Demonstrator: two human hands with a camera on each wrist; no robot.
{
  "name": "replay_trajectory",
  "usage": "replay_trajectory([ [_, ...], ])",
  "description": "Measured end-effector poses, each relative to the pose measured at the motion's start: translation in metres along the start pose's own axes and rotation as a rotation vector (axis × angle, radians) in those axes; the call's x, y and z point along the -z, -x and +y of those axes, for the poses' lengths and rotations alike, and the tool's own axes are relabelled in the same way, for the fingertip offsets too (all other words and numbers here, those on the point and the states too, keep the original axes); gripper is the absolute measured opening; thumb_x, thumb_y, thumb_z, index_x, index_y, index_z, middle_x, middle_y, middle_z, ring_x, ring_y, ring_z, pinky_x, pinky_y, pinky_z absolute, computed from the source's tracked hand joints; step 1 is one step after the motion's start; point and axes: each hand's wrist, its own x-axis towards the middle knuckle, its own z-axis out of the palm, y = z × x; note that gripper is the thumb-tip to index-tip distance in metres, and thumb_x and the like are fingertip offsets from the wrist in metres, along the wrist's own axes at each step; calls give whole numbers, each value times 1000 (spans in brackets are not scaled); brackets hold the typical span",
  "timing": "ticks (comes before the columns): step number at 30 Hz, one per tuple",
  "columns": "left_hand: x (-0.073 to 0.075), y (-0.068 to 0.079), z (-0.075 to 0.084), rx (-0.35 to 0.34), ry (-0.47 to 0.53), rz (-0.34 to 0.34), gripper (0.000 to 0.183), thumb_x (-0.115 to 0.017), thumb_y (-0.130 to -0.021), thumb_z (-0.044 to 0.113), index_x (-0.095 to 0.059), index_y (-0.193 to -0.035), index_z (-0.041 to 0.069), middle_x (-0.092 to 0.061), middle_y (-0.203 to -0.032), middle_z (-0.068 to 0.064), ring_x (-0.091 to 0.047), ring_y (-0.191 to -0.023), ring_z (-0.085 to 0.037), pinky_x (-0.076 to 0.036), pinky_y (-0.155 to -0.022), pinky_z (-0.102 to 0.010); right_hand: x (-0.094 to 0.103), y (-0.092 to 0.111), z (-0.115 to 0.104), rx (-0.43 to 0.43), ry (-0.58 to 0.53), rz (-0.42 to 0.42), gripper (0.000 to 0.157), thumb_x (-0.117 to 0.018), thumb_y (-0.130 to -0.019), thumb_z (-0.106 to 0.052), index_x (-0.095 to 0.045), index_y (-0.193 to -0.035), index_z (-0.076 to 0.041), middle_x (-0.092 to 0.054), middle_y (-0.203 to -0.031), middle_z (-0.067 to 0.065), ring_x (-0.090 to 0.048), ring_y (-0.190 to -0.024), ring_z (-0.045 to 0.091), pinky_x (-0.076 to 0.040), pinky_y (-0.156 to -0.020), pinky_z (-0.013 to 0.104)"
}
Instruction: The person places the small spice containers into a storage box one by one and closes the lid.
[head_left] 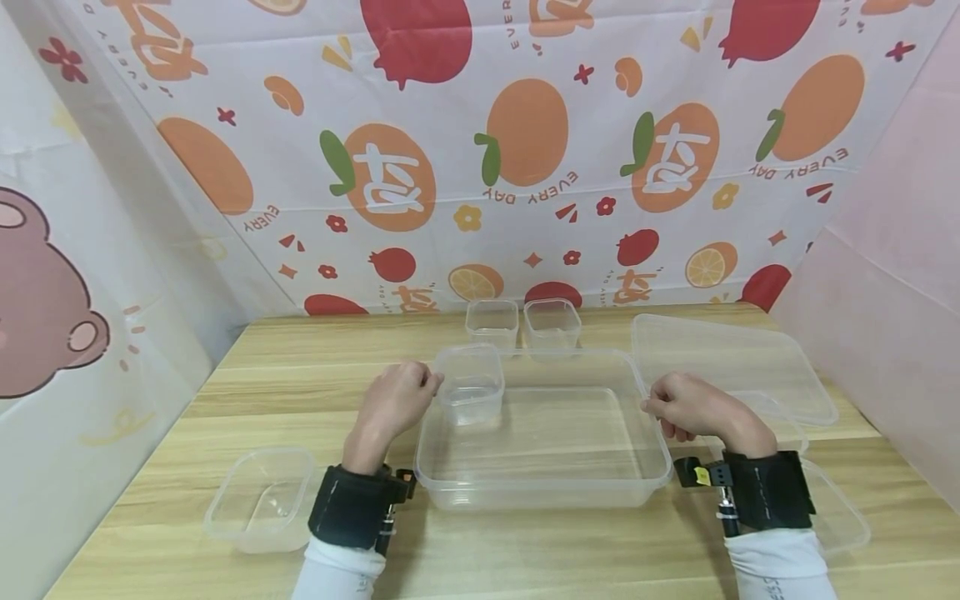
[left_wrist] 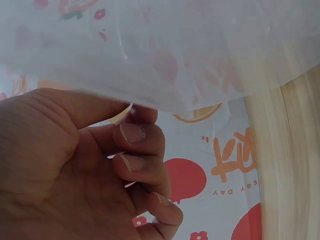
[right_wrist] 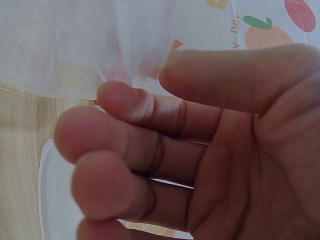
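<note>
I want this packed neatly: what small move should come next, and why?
Probably have the left hand settle the small container fully into the back left corner of the large box. It appears within that corner, with that hand at its left side; whether it rests on the bottom is unclear. The right hand, at the right rim, could steady things.

A clear, rectangular plastic tub (head_left: pixel 540 497) sits upright, open-topped; a small, squarish, clear plastic container (head_left: pixel 472 385) overlaps its ten-o'clock corner.

Booth-like setting: fruit-print backdrop (head_left: pixel 528 200), wood-grain table (head_left: pixel 525 550)
</note>
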Motion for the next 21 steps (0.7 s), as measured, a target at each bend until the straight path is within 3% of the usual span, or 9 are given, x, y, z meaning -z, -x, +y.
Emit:
replay_trajectory([
  [9, -4, 0, 0, -14, -45, 15, 43, -56, -103, 16, -48, -61, 9, -36, -58, 2, -35, -51, -14, -30, -52, -29, -1, 0, 0, 8, 2, 1, 24, -58, -101, -8, -61, -78, -1, -54, -58, 1, -50, -50, 14, -46, -50, 29],
  [15, -6, 0, 2, -47, -131, 72, 46, -59, -101, 15, -45, -58, 11, -34, -56, 2, -36, -50, -14, -29, -50, -29, -1, 0, 1, 8, -5, 0, 23, -59, -101, -7, -61, -79, -1, -54, -59, 1, -50, -50, 15, -46, -50, 29],
  [21, -8, 1, 2, -56, -139, 102, 48, -61, -100, 15, -43, -56, 12, -33, -55, 4, -34, -48, -13, -26, -48, -27, -1, -1, 1, 11, -3, -2, 26, -57, -101, -7, -59, -76, -3, -53, -58, 1, -49, -50, 14, -45, -49, 29],
])
